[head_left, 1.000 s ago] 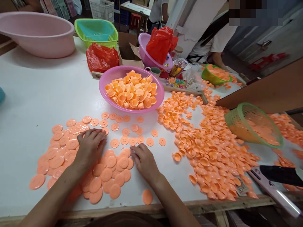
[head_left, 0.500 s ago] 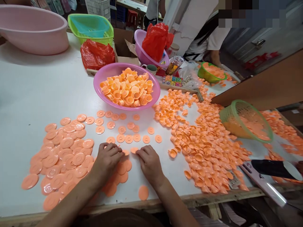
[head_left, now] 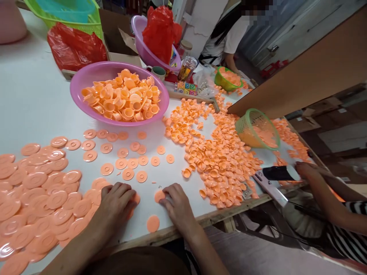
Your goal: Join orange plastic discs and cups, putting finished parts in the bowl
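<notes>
White tabletop (head_left: 43,99) sits farther left in your view than a moment ago, and a co-worker's arm (head_left: 318,183) now shows at the right. The spread of orange cups (head_left: 223,160) on the right and the pink bowl (head_left: 77,93), farther off and piled with cups and saucers (head_left: 120,97), look unaltered, as does the heap of discs (head_left: 43,206) on the left. Your left hand (head_left: 117,200) bends over a few discs (head_left: 137,198) near the middle; its grip is partly hidden, so I cannot tell whether it has hold of one. Your right hand (head_left: 178,204) brings thumb and fingers almost together at the rim of one disc (head_left: 159,196); whether that grip pinches or merely presses it, I cannot tell. Two more discs (head_left: 127,174) now lie just nearer than the laid-out discs (head_left: 132,163), so the laying-out seems to be advancing.

Bare surface is widest on the left, beyond the heap; a narrower strip separates the laid-out discs from the cups, and a small gap lies between your hands. The wooden near edge (head_left: 218,217) passes beneath your right forearm, with a lone disc (head_left: 153,223) close to it that a sweep could knock off. Smallest, a thin orange sliver (head_left: 154,182) lies just beyond your hands.
</notes>
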{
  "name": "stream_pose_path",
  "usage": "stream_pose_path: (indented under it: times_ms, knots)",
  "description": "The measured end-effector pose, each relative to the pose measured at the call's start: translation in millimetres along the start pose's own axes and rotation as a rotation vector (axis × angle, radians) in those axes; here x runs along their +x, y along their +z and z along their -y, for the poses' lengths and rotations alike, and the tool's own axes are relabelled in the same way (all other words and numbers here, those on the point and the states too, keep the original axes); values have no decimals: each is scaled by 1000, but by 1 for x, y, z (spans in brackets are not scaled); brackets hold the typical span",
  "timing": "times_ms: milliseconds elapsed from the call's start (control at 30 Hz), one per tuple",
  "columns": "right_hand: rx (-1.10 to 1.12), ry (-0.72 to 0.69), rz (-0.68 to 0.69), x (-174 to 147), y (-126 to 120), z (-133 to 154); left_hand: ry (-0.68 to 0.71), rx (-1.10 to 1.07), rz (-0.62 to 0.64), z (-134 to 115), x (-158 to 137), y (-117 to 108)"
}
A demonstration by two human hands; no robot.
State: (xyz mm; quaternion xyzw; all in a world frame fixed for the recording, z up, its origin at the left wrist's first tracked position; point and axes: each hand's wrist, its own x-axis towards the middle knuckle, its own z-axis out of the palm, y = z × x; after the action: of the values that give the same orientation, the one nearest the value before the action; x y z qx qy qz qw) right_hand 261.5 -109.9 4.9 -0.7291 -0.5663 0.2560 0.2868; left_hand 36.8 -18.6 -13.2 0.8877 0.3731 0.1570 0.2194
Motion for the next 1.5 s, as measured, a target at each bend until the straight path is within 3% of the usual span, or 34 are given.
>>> stream_pose_path:
  times_ms: [100,167,233,300,367,433,500,567,700,833,900,967,1067,1233,1333,1433,1500]
  knots:
    - [57,-20,-84,7,6,3,18,-143,-3,-1,3,0]
    - [-26,-102,-144,14,5,-1,83,-224,-72,-1,5,0]
    - [-148,-197,-143,17,2,-5,174,-216,-112,-1,8,1]
    - [-188,-229,-117,15,0,-6,260,-140,-50,-2,9,4]
    - [-143,-208,-48,7,-2,-3,308,-90,35,0,6,7]
    - [-96,-207,103,-4,-2,4,294,-96,38,3,1,9]
    - [-84,-232,268,-15,0,11,211,-116,-14,8,-6,8]
    - [-75,-234,339,-24,4,15,89,-113,-68,11,-12,3]
    - [-5,-91,266,-23,9,10,-23,-48,-137,11,-15,-7]
    - [77,110,119,-9,4,-1,38,4,-92,14,-11,-8]
    - [159,145,96,-5,-1,-3,51,18,-120,22,-13,-9]
    - [192,104,49,-6,-6,-4,8,62,-172,35,-17,-14]
    - [85,-64,-32,-11,-9,-7,-66,77,-196,53,-29,-27]
    - [-48,-246,21,-14,11,4,-144,17,-231,61,-48,-44]
    - [-52,-326,152,-9,35,30,-131,50,-266,56,-49,-43]
    - [-146,-369,334,-3,55,54,-130,122,-210,47,-45,-34]
    - [-165,-351,375,-3,59,60,-149,149,-161,41,-41,-29]
